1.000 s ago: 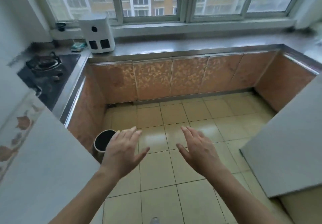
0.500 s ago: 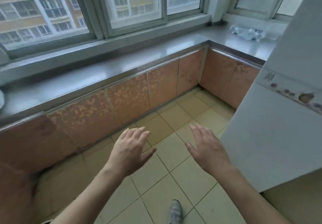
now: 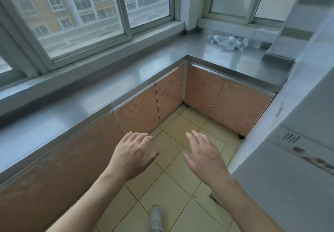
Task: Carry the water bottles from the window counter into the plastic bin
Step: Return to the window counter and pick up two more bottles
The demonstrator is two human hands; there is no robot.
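Several clear plastic water bottles (image 3: 228, 42) lie in a loose heap on the steel window counter (image 3: 240, 63), far off at the upper right under the side window. My left hand (image 3: 132, 155) and my right hand (image 3: 204, 155) hover palm-down over the tiled floor, fingers spread, both empty. They are well short of the bottles. No plastic bin is in view.
The steel counter (image 3: 90, 94) runs along the window and turns a corner, with orange cabinet doors (image 3: 226, 103) below. A tall white appliance (image 3: 292, 159) stands close on the right, narrowing the floor. A shoe (image 3: 155, 217) shows at the bottom edge.
The view has swung right, away from the stove and the white device, and closer to the corner. The bottles have come into view and grown nearer. Both hands stay spread and empty.
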